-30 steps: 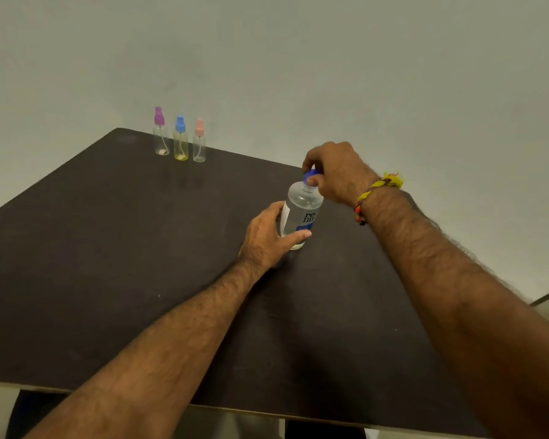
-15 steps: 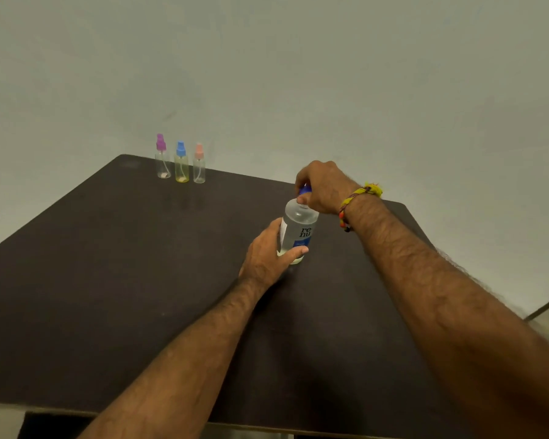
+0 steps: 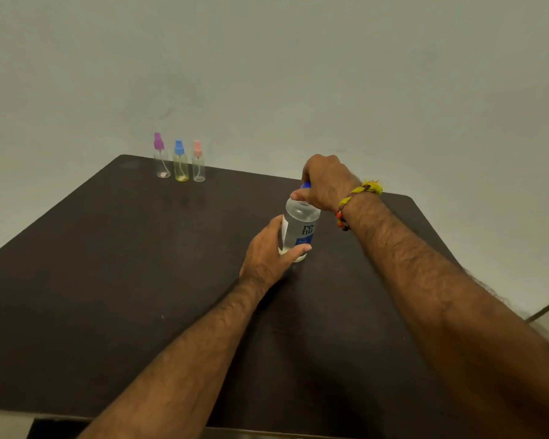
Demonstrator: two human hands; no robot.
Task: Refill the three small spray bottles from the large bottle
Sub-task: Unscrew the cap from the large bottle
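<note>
The large bottle (image 3: 300,229) was gripped by the left hand (image 3: 271,251); its blue cap (image 3: 305,185) was pinched by the right hand (image 3: 325,182).

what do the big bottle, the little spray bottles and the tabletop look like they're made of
Large bottle: clear, glossy plastic, likely; the liquid shows through, and the blue cap looks opaque plastic.
Three small spray bottles: thin transparent plastic or possibly glass; dip tubes show inside, under matte coloured pump tops.
Table: dark brown matte board, perhaps laminate, with a pale edge at the near side.
</note>
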